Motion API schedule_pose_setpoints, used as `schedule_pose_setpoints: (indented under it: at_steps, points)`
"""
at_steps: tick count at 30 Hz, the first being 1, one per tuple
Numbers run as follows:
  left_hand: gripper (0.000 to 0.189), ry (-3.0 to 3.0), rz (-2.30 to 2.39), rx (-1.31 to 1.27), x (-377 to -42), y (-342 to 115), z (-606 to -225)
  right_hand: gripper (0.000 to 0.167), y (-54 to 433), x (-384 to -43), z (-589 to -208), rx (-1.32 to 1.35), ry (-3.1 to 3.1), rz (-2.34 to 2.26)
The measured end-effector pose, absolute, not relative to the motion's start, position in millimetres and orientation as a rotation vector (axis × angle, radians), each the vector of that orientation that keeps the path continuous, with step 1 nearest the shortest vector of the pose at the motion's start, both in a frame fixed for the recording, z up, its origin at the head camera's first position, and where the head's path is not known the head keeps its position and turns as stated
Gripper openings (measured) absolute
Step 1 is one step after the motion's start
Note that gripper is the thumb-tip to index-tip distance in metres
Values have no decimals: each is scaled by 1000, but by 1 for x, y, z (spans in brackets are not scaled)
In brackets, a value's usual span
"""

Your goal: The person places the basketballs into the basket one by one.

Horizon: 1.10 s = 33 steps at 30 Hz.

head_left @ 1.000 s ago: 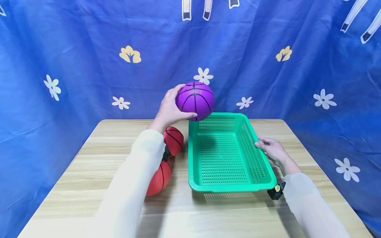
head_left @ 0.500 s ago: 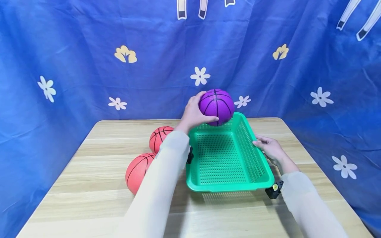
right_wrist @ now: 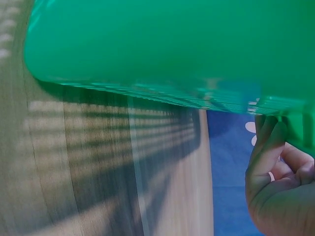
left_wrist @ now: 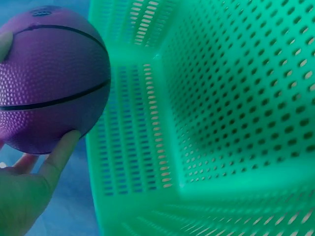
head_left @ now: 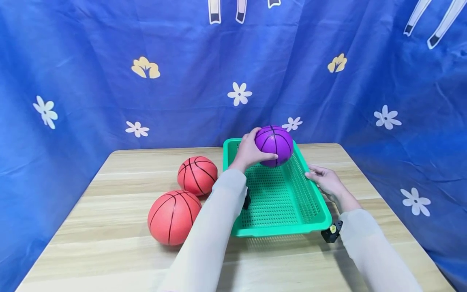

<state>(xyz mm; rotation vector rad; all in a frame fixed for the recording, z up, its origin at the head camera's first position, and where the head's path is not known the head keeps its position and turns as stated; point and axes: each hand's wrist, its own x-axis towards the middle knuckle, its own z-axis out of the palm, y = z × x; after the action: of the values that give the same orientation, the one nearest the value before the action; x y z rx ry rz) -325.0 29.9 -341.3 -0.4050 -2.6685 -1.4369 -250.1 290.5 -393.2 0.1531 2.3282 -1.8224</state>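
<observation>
My left hand (head_left: 251, 151) grips a small purple basketball (head_left: 274, 147) from its left side, thumb in front. The ball is held over the far end of a green plastic basket (head_left: 279, 230). In the left wrist view the purple ball (left_wrist: 54, 83) is spanned by fingers, with the basket's perforated wall (left_wrist: 221, 88) beside it. My right hand (head_left: 326, 181) holds the basket's right rim, thumb on top. From the right wrist view, that hand (right_wrist: 283, 191) has its fingers curled up under the rim.
Two red basketballs, a farther one (head_left: 197, 175) and a nearer one (head_left: 174, 217), rest on the wooden table (head_left: 109, 227) left of the basket. A blue patterned curtain (head_left: 189, 81) hangs behind and at both sides.
My left hand has carried the purple ball rightward and down, from the basket's far left corner to over its far end. The right hand keeps its hold on the rim.
</observation>
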Motion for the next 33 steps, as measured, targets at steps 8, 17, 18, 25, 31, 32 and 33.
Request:
schedule_pose_setpoints:
  at_steps: [8, 17, 18, 25, 31, 32, 33]
  points:
    - [98, -2716, -1453, -341, -323, 45, -363, 58, 291, -248, -392, 130, 2312, -1848]
    - [101, -2779, -1473, -236, -320, 54, -380, 58, 291, -249, -394, 135, 2311, -1851]
    - [101, -2780, -1471, -233, -320, 54, -381, 58, 291, -249, -394, 134, 2307, -1855]
    - [104, -2809, -1445, -210, -320, 55, -383, 58, 291, -250, -395, 102, 2315, -1866]
    - [105, -2848, -1436, -200, -318, 54, -385, 57, 292, -250, -396, 75, 2304, -1890]
    - [106, -2851, -1437, -206, -319, 54, -385, 57, 292, -250, -396, 78, 2301, -1893]
    - [106, -2855, -1436, -212, -319, 55, -385, 57, 293, -250, -396, 82, 2301, -1896]
